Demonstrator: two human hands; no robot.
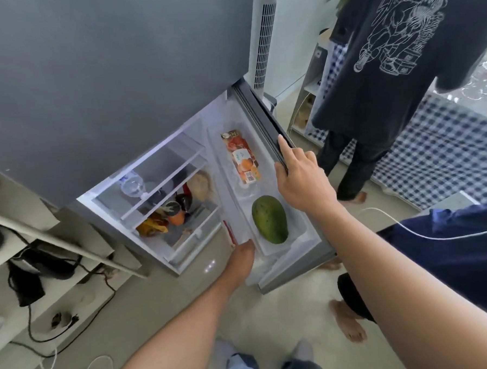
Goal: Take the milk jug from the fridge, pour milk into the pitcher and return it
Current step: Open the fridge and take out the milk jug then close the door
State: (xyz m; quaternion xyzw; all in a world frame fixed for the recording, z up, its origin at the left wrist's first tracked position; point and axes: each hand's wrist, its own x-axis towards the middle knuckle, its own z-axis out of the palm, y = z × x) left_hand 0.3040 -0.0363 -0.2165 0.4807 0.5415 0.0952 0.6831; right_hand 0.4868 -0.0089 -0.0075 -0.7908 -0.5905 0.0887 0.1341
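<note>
The grey fridge's (104,78) lower door (264,118) stands open to the right. My right hand (301,178) grips the door's outer edge, index finger lying along it. My left hand (242,257) reaches down beside the lower door bin (296,238), and its fingers are hidden behind the bin's wall. The upper door bin holds an orange juice carton (242,159); the lower one holds a green mango (269,219). I cannot make out a milk jug, and no pitcher is in view.
Inside, glass shelves carry a clear water bottle (131,186) and jars and fruit (165,216). A person in a dark printed shirt (384,50) stands close at the right by a checked cloth (446,151). Black cables (30,280) lie on a low shelf at left.
</note>
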